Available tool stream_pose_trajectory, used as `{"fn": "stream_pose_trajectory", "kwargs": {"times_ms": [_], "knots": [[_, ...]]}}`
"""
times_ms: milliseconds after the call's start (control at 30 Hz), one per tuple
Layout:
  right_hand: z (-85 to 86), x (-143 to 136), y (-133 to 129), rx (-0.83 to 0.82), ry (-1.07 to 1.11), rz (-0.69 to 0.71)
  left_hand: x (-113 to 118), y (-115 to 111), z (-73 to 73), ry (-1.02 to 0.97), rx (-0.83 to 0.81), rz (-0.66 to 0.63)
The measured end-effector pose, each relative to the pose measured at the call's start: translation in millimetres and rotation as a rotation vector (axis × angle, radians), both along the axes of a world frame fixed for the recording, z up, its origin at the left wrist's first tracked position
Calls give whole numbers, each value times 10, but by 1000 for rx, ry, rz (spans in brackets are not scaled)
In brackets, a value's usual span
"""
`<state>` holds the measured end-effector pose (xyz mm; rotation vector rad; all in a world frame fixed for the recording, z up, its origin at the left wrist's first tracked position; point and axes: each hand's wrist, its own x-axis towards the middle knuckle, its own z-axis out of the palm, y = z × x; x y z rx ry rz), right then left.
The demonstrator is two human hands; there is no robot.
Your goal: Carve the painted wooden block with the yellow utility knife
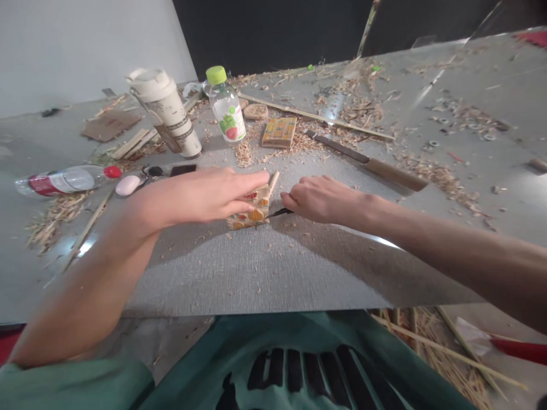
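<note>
A small block with a colourful printed top [250,215] lies on the grey table, with a short pale stick [273,183] at its far right corner. My left hand [213,193] lies flat over the block, its fingers stretched out and partly hiding it. On the right, my right hand [314,199] is closed around a dark, thin-bladed tool [280,212]. The tool's tip meets the block's right edge; its handle is mostly hidden inside the fist.
Beyond the hands stand a cream tumbler [173,114] and a green-capped bottle [226,108], beside a second printed block [279,132]. A long wooden-handled blade [371,162] lies at right. Another bottle [68,181] lies at left. Wood shavings [448,193] litter the table.
</note>
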<state>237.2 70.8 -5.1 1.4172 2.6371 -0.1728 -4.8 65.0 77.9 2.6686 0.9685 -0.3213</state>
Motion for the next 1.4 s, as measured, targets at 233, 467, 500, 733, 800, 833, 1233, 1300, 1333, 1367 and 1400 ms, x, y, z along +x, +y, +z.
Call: {"fn": "stream_pose_trajectory", "kwargs": {"times_ms": [233,467,500,733,800,833,1233,1300,1333,1367,1400], "knots": [[48,-24,-15,-20,-1,4,25,-67,4,-3,37,-15],[31,-39,8,-16,16,9,49,-149,37,59,62,25],[26,-41,14,-14,19,9,52,-148,44,72,69,19],[28,-47,32,-9,22,37,24,-114,13,67,114,-9],[30,-46,26,-1,21,40,15,-107,4,62,103,-8],[29,-46,23,5,21,39,13,-105,4,64,103,-7],[-3,-56,31,32,31,19,31,-97,47,62,82,-25],[2,-54,22,15,38,20,21,-93,37,58,85,-29],[3,-53,19,6,40,21,17,-93,32,53,89,-31],[2,-53,16,-1,41,20,15,-95,26,49,94,-32],[0,-52,15,-7,40,19,13,-97,22,45,100,-32]]}}
